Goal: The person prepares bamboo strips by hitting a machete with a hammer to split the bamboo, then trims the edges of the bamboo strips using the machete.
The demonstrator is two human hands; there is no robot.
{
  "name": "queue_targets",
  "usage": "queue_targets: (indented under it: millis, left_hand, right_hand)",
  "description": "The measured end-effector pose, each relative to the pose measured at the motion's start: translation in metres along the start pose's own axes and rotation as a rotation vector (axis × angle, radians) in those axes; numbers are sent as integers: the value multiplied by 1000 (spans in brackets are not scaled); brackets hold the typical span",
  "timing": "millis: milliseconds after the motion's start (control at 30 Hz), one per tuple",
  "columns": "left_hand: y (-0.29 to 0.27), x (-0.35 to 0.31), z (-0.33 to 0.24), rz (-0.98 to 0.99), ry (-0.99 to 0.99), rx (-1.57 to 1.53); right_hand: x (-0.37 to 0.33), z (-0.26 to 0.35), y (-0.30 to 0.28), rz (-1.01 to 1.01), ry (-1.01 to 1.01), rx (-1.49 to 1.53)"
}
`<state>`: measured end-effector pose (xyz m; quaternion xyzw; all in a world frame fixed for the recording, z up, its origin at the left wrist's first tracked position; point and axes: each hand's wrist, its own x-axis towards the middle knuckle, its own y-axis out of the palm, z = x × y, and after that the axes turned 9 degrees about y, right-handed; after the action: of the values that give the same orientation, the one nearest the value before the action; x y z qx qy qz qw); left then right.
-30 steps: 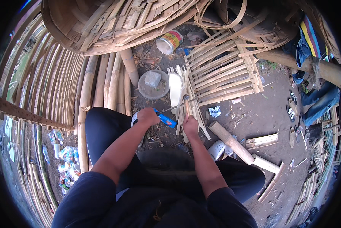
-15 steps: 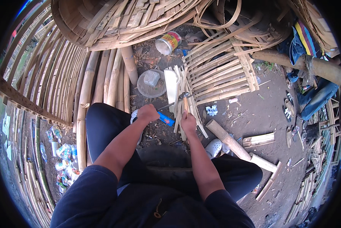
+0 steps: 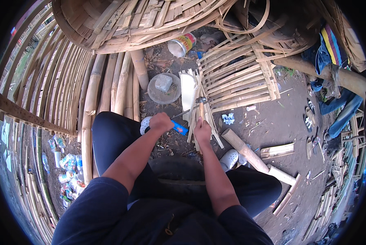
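My right hand (image 3: 203,131) is wrapped round the wooden handle of a hammer (image 3: 201,107), whose dark metal head points away from me. To its left, my left hand (image 3: 161,122) is closed in a fist on a thin, dark, rod-like tool (image 3: 185,111). This tool runs rightward toward the hammer; its exact kind is too small to tell, and I cannot tell whether the two touch. Beneath the hands lie pale bamboo strips (image 3: 194,118) and a whitish flat piece (image 3: 187,90). A blue packet (image 3: 179,128) lies beside my left hand.
A slatted bamboo panel (image 3: 238,77) lies ahead right. A grey block (image 3: 163,83) rests on a round lid (image 3: 152,93), with a tub (image 3: 181,45) behind. Bamboo poles (image 3: 94,83) stand left, and a thick bamboo piece (image 3: 244,147) lies right. Bottles (image 3: 70,163) are heaped at left.
The hammer's head has shifted slightly right and away from me. Both hands keep their hold, nearly in the same place. The view has shifted a little.
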<state>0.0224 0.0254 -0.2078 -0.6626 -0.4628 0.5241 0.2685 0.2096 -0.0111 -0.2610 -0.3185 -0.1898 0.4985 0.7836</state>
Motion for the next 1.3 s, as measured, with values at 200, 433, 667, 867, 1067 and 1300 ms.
queue_targets:
  millis: [200,433,667,867,1067,1300]
  left_hand:
    - [-4,2,-6,36,2,-8]
    - [9,3,5,-6,15,-16]
    - [-6,0,-18,54,40,-31]
    - [0,1,-7,19,-8,-8]
    - [-7,-1,-15,57,25,-9]
    - [-1,-3,-8,37,15,-31]
  right_hand:
    - [3,-3,-16,11,-28,-77]
    - [37,134,-144,-222,-207,204]
    - [26,60,-83,-355,-279,250]
    - [8,-15,-9,54,-34,-131]
    - [32,-3,-40,-21,-105,-133]
    - [48,150,-197,-373,-287,376]
